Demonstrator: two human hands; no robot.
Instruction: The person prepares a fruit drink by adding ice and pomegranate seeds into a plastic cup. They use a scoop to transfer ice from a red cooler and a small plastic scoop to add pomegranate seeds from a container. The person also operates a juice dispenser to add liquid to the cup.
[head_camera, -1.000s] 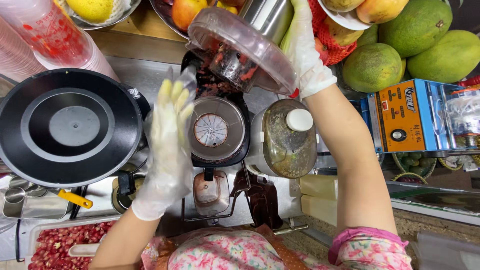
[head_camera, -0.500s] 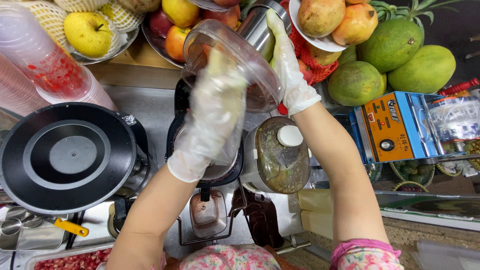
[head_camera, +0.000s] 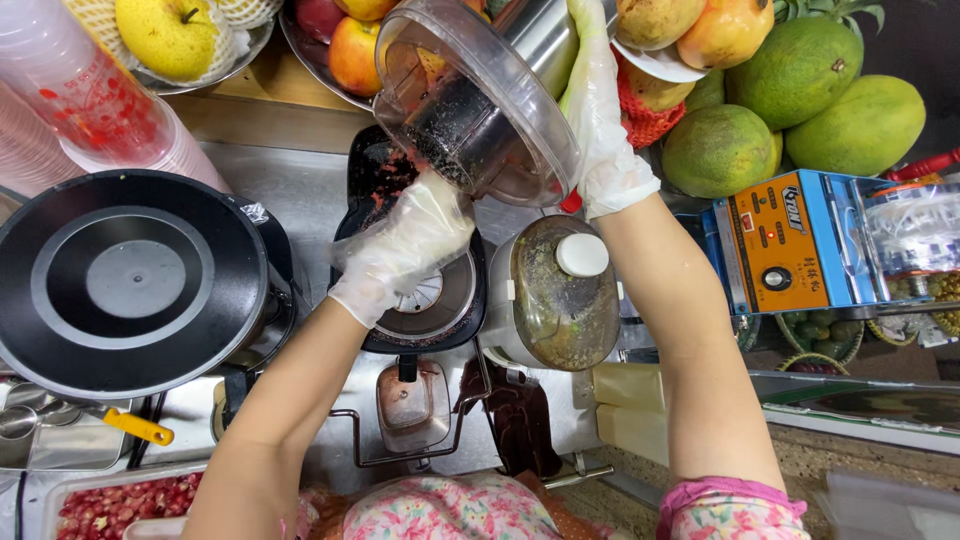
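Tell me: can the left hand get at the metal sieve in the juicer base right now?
Probably yes: the left hand hovers directly over the sieve, the clear juicer lid is lifted off in the right hand.

You are at a juice stand. Bowls of apples (head_camera: 352, 52) and big green fruit (head_camera: 795, 70) sit in front of you. A stack of plastic cups (head_camera: 90, 100) waits nearby. A juicer (head_camera: 425, 300), a blender jug (head_camera: 560, 295) and an orange cup-sealing machine (head_camera: 790, 240) stand on the metal tabletop (head_camera: 290, 170).
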